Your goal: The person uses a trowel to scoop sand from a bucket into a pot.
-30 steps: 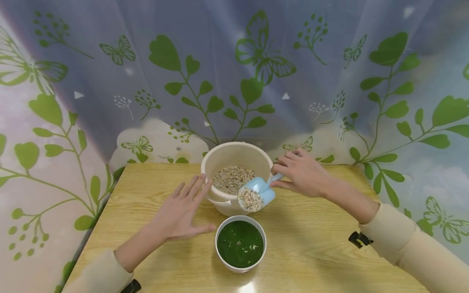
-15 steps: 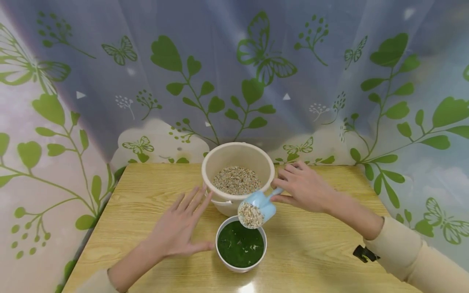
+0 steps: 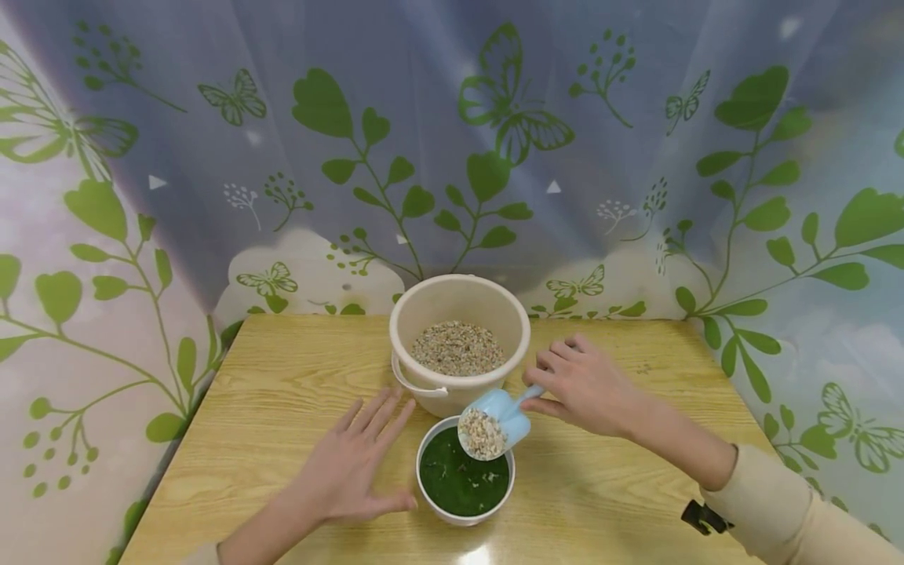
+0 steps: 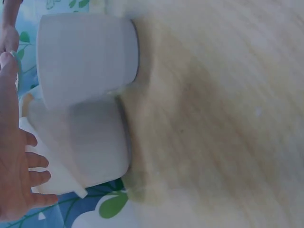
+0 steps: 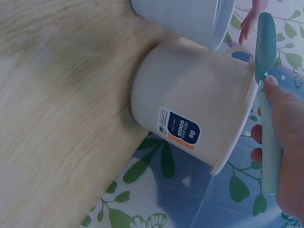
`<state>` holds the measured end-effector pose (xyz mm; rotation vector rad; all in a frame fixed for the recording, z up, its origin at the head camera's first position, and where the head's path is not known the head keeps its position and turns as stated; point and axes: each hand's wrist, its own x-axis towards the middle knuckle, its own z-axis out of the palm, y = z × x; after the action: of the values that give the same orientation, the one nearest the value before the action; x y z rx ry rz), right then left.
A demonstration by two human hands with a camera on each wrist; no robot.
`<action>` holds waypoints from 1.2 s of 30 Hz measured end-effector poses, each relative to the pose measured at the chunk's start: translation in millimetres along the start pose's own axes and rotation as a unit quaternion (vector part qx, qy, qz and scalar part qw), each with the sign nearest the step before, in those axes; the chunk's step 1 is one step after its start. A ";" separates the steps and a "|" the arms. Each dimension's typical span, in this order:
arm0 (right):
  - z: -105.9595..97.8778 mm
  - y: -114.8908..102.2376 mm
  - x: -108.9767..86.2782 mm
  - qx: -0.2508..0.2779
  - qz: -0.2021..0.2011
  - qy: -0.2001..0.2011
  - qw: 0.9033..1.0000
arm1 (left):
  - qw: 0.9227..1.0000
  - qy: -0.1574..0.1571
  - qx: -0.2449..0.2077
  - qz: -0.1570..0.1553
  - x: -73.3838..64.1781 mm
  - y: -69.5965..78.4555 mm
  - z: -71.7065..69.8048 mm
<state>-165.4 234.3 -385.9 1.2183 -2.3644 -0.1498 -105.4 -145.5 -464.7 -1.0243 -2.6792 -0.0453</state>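
A light blue scoop [image 3: 514, 426] full of pale gravel [image 3: 482, 434] hangs over the back right rim of a small white pot [image 3: 510, 502]. My right hand [image 3: 589, 386] grips its handle; in the right wrist view the fingers curl round that handle [image 5: 270, 152]. Dark green matter with a few pale bits [image 3: 462, 482] fills the pot; I cannot tell whether it is liquid. My left hand [image 3: 346, 467] is spread with straight fingers to the pot's left, thumb tip close to its rim. Behind stands a cream bucket [image 3: 402, 314] holding more gravel [image 3: 457, 348].
The bucket's white handle [image 3: 424, 390] hangs down at its front left. A label [image 5: 179, 128] shows on the bucket's side in the right wrist view. All stands on a wooden table [image 3: 282, 377], with a leaf-and-butterfly patterned curtain [image 3: 424, 141] behind it.
The gravel-filled scoop has moved from the bucket's front rim towards me, over the small pot. My left hand has shifted towards me, away from the bucket, fingers still spread.
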 end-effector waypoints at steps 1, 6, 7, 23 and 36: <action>1.0 -1.0 -1.2 -0.001 0.000 0.001 1.000 | 1.000 0.000 0.001 0.001 -0.6 1.5 2.7; 5.6 -6.2 -6.2 -0.007 0.000 -0.001 1.000 | 1.000 -0.006 0.008 0.008 -1.8 8.2 12.1; 6.6 -7.4 -7.0 -0.009 -0.001 -0.001 1.000 | 1.000 -0.006 0.007 0.009 -1.8 9.3 13.6; 16.8 -23.8 -7.1 -0.013 -0.001 -0.006 1.000 | 1.000 -0.011 0.012 0.006 3.5 18.4 25.0; 18.1 -32.4 -1.4 -0.029 0.011 -0.016 0.999 | 1.000 -0.022 0.004 0.000 6.0 21.1 25.3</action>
<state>-149.1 213.9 -412.3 1.1698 -2.3839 -0.2303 -101.9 -122.7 -489.0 -1.0339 -2.7176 -0.0119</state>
